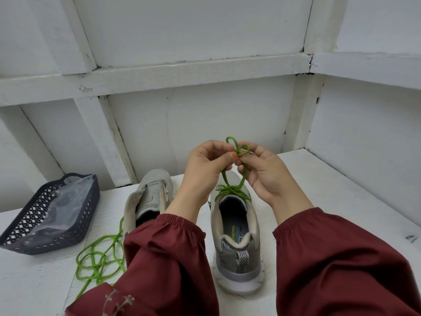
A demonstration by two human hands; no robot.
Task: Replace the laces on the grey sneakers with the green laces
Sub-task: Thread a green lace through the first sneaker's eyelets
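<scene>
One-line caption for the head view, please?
Left hand and right hand tie the green lace on one grey sneaker; the unlaced sneaker and a loose green lace lie alongside.

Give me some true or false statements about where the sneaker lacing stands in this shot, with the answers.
1. The left hand and the right hand both pinch the green lace in loops above the right-hand sneaker. True.
2. The left-hand sneaker is already laced in green. False: its eyelets show no lace, and a loose green lace lies beside it.
3. The basket holds a clear plastic bag. True.
4. The basket stands to the right of both sneakers. False: it stands to their left.
5. The sneakers' toes point toward the person. False: the heels face the person.
</scene>
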